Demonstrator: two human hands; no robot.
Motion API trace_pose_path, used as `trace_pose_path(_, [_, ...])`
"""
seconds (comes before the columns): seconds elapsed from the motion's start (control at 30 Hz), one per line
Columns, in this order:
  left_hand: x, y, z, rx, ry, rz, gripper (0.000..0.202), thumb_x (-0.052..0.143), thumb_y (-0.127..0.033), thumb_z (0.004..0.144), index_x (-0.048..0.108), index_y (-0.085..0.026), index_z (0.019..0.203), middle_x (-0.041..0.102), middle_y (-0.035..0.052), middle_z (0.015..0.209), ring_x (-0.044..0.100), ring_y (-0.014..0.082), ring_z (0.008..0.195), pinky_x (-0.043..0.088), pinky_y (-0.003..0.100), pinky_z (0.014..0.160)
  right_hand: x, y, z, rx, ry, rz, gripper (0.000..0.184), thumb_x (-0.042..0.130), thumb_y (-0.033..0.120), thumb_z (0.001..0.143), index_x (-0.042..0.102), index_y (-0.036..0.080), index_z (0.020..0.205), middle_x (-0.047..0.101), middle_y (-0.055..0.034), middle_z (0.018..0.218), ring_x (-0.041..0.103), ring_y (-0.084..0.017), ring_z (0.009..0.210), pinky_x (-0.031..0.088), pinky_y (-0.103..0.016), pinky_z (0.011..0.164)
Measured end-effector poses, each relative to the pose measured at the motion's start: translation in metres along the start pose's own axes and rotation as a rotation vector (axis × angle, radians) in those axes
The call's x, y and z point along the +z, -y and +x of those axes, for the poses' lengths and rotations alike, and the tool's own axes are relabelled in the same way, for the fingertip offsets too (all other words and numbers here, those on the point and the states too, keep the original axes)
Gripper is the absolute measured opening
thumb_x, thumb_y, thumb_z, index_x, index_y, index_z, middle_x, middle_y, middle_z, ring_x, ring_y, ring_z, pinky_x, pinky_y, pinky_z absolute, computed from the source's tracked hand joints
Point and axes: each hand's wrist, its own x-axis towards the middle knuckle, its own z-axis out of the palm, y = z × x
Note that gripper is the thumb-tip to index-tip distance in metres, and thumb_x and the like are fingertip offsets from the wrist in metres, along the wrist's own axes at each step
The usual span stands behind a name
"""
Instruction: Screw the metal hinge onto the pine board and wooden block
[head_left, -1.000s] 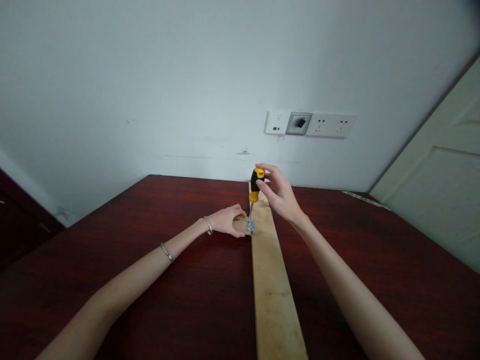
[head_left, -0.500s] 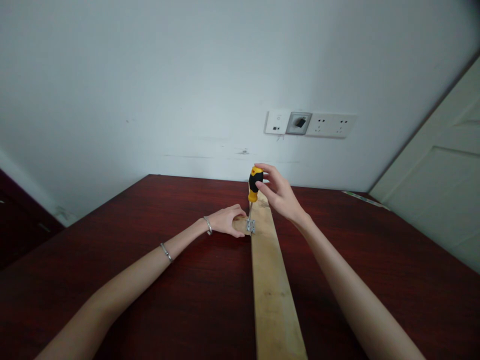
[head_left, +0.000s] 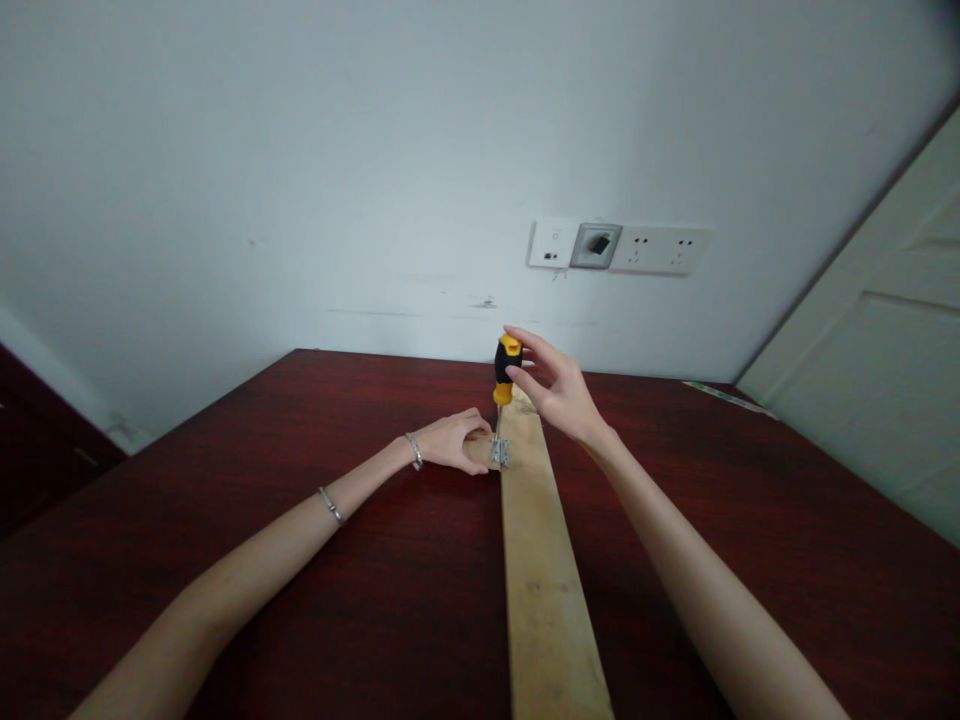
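A long pale wooden plank [head_left: 544,560] lies on the dark red table [head_left: 300,560], running away from me. A small metal hinge [head_left: 499,453] sits at the plank's left edge, joining it to a small wood block [head_left: 477,448]. My left hand [head_left: 450,440] rests on that block with its fingers curled over it, beside the hinge. My right hand [head_left: 555,385] pinches the yellow and black handle of a screwdriver [head_left: 505,370], which stands upright with its tip on the hinge.
A white wall with a row of sockets [head_left: 619,247] rises just behind the table's far edge. A pale door [head_left: 885,340] stands at the right. Two thin bracelets [head_left: 334,505] circle my left forearm and wrist.
The screwdriver handle and my right hand have shifted slightly left, with the fingers changing their hold on the handle. My left hand stays on the block.
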Motion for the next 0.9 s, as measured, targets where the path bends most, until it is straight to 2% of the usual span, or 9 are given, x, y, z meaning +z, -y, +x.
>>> trace_pose_path(0.17, [0.0,0.0,0.0,-0.008,0.003,0.006,0.06,0.078,-0.046,0.061,0.056,-0.02,0.11,0.052,0.0042,0.104,0.057,0.0213,0.089,0.046,0.033,0.082,0.001,0.002,0.0,0.012,-0.077,-0.066,0.04,0.066,0.031,0.079,0.058,0.03,0.118,0.054,-0.007,0.115,0.057,-0.021,0.102,0.056,-0.036,0.079])
trace_pose_path(0.37, [-0.001,-0.001,0.0,-0.003,0.003,0.006,0.06,0.077,-0.047,0.061,0.056,-0.02,0.11,0.052,0.0042,0.103,0.057,0.0211,0.089,0.046,0.033,0.081,-0.004,0.001,0.0,0.03,0.025,0.015,0.041,0.052,0.023,0.087,0.051,0.031,0.127,0.054,-0.0061,0.129,0.056,-0.022,0.109,0.053,-0.041,0.087])
trace_pose_path(0.53, [-0.001,0.0,0.0,0.001,-0.001,-0.002,0.061,0.078,-0.048,0.06,0.057,-0.021,0.11,0.053,0.004,0.103,0.057,0.0211,0.087,0.046,0.033,0.08,-0.003,-0.001,0.001,0.013,-0.072,-0.04,0.038,0.061,0.031,0.082,0.056,0.029,0.119,0.058,-0.0062,0.117,0.059,-0.022,0.1,0.054,-0.04,0.082])
trace_pose_path(0.63, [0.0,0.001,0.0,0.0,-0.004,-0.008,0.061,0.078,-0.047,0.06,0.057,-0.021,0.11,0.053,0.004,0.104,0.057,0.0209,0.087,0.046,0.033,0.081,-0.003,0.002,0.001,0.008,-0.087,-0.104,0.04,0.065,0.035,0.079,0.057,0.029,0.117,0.057,-0.0069,0.115,0.057,-0.023,0.101,0.054,-0.04,0.082])
trace_pose_path(0.77, [0.0,0.001,0.0,0.012,-0.006,-0.016,0.059,0.078,-0.044,0.06,0.058,-0.021,0.11,0.053,0.0042,0.104,0.057,0.0206,0.088,0.046,0.033,0.082,-0.006,0.003,0.001,0.003,-0.015,-0.083,0.045,0.057,0.027,0.084,0.051,0.031,0.128,0.056,-0.0069,0.125,0.055,-0.024,0.111,0.052,-0.042,0.087])
trace_pose_path(0.9, [-0.001,0.0,0.0,0.018,-0.003,-0.012,0.058,0.078,-0.044,0.061,0.058,-0.021,0.11,0.053,0.004,0.103,0.057,0.0211,0.09,0.046,0.033,0.083,-0.01,0.001,0.0,0.011,0.043,-0.023,0.055,0.053,0.018,0.083,0.044,0.031,0.136,0.055,-0.0063,0.132,0.055,-0.024,0.115,0.05,-0.044,0.091])
